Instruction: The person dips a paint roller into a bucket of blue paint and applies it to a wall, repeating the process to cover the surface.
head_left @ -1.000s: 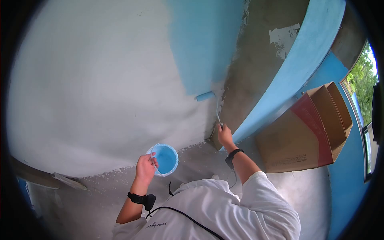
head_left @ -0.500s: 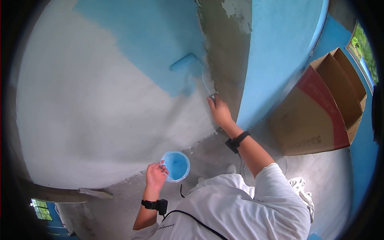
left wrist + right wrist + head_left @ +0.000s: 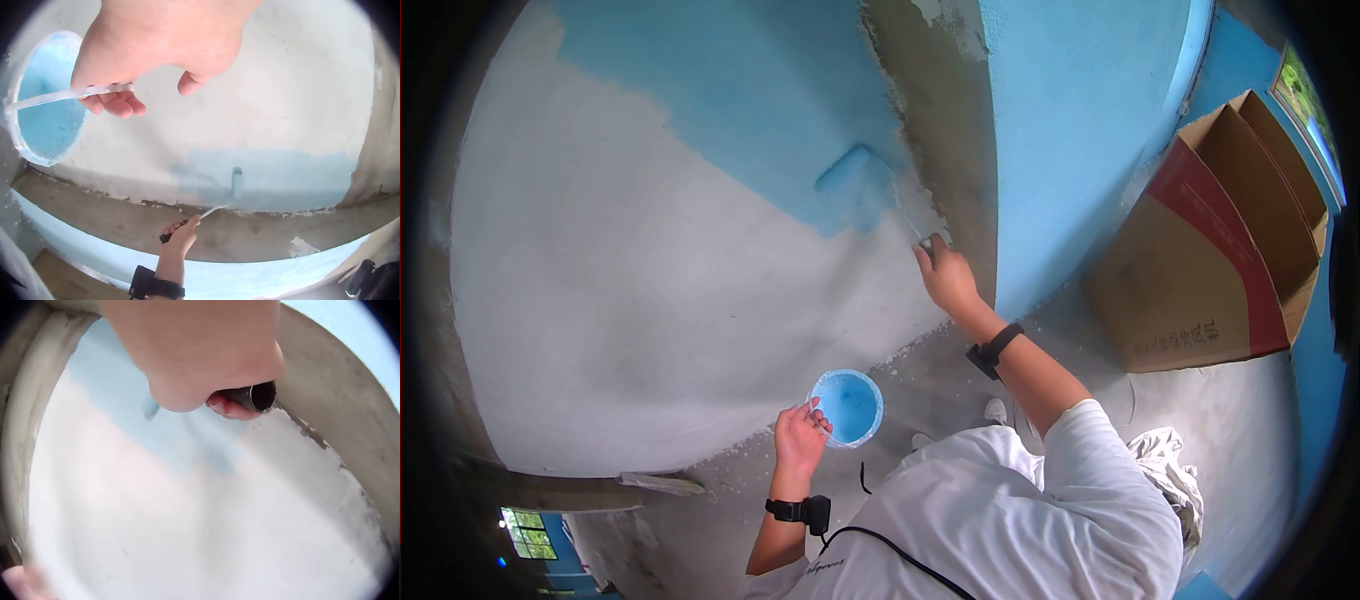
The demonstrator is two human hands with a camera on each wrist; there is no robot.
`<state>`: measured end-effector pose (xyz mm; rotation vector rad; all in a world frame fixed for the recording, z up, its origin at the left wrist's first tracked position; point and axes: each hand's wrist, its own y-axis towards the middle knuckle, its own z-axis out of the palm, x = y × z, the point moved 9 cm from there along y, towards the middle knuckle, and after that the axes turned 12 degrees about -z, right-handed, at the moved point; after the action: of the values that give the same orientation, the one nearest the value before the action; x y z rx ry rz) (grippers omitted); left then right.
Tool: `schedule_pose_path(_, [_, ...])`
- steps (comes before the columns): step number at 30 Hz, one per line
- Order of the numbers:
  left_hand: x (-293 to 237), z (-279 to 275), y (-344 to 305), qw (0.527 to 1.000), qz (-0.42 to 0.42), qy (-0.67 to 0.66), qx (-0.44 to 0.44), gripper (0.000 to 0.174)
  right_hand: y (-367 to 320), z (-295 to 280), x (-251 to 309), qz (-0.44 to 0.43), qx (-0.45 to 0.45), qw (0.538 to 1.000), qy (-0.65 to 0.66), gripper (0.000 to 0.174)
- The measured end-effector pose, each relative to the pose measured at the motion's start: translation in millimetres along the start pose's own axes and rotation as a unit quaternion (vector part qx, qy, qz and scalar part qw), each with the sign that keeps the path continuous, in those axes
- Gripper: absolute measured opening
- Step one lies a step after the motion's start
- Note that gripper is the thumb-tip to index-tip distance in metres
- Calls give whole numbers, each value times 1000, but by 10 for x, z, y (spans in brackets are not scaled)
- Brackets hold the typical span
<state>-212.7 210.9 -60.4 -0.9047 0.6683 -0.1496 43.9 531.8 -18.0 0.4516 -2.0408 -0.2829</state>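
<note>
A paint roller (image 3: 843, 168) with a blue sleeve lies against the blue-painted patch (image 3: 730, 90) of a white wall (image 3: 600, 270). My right hand (image 3: 950, 280) grips its dark handle (image 3: 240, 397), whose hollow end shows in the right wrist view. Lower down, my left hand (image 3: 800, 440) holds a pail by its pale bail handle (image 3: 53, 97), fingers curled round it. The white pail (image 3: 879, 408) hangs beside that hand, its inside coated in light blue paint.
A bare grey-brown strip (image 3: 950, 120) runs along the patch's right edge, beside a blue wall face (image 3: 1070, 150). An open cardboard box (image 3: 1190, 270) stands at right. White cloth (image 3: 1165, 470) lies behind the person, and a flat board (image 3: 660, 484) rests at the wall's foot.
My right hand has carried the roller up the wall into the blue patch, then shifted it slightly. The head view has turned. My left hand still holds the pail.
</note>
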Motion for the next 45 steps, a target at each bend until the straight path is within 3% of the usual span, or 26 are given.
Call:
schedule_pose_path(3, [9,11,13,1000,-8,-4,2,47,116,-11,146,-28,1,1000,-6,37])
schedule_pose_path(6, [16,17,10,1000,-12,-3,5,47,-110,213,-223,-32,-14,999,-11,38])
schedule_pose_path(10, [6,-16,17,1000,-17,-6,7,46,-615,478,-836,47,38,997,-56,39])
schedule_pose_path(13, [7,-47,12,1000,-18,-11,3,46,-672,473,-830,59,44,995,-74,38])
schedule_pose_path(19, [4,-108,80,1000,-20,1,3,46,-192,396,57,8,42,999,-13,38])
schedule_pose_path(21, [-5,-89,49,1000,-20,1,11,46,-195,440,82,14,38,999,-15,38])
schedule_pose_path(24, [-62,-23,13,1000,-15,15,17,46,-554,709,-458,44,51,997,-35,38])
schedule_pose_path(33, [-102,-95,-14,999,0,10,39,44,-340,490,66,9,18,999,-30,39])
schedule_pose_path(37, [-126,-27,-65,998,2,12,55,43,-695,568,-535,46,64,997,-25,41])
schedule_pose_path(41, [-120,29,-117,998,12,3,61,42,-886,352,-613,80,87,993,30,43])
schedule_pose_path(45, [-104,49,-145,998,11,16,64,43,-710,-94,-384,67,51,995,52,43])
